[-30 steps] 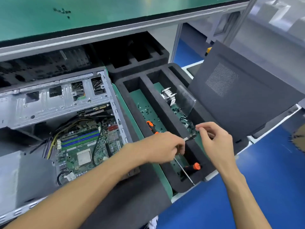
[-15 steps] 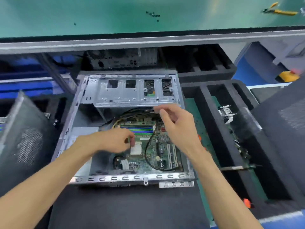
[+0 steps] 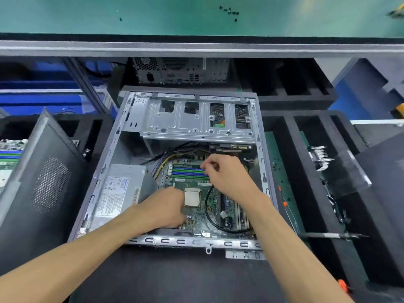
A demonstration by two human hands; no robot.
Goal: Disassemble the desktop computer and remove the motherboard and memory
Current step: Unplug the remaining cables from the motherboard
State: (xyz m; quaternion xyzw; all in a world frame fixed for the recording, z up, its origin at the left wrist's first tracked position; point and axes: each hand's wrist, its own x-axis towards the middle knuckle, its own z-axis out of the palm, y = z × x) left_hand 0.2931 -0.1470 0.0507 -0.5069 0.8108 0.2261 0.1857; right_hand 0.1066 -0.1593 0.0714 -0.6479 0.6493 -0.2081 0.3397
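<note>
Open desktop case (image 3: 140, 132) lies on its side on black foam, bare stamped sheet metal w/ slotted rims, side panel off. Green motherboard (image 3: 203, 217) sits flat in the case's lower right part, still in place. Near its middle a square metal-capped CPU (image 3: 192, 198), dull silver. Above that the memory slots (image 3: 188, 172), long thin strips in blue and green, run side by side.

My right hand (image 3: 227, 176) is at the right end of the slots, thumb and forefinger curled in a pinch there; can't tell if they hold a clip, a module edge, or nothing. My left hand (image 3: 162, 212) rests on the board's lower left, just beside the CPU, fingers bent down onto the board; can't tell if they grip anything, the fingertips are hidden.

A black round cable (image 3: 208, 215) loops over the board's right half. Yellow and black wires (image 3: 162, 161) run from the boxy grey PSU (image 3: 119, 193), which has a white printed label, at left. Perforated metal drive cage (image 3: 196, 119) spans the case top.

Dark mesh-vented side panel (image 3: 43, 178) leans at left. Black foam tray (image 3: 282, 162) at right, deep rectangular pockets, holds a finned heatsink (image 3: 320, 157).
</note>
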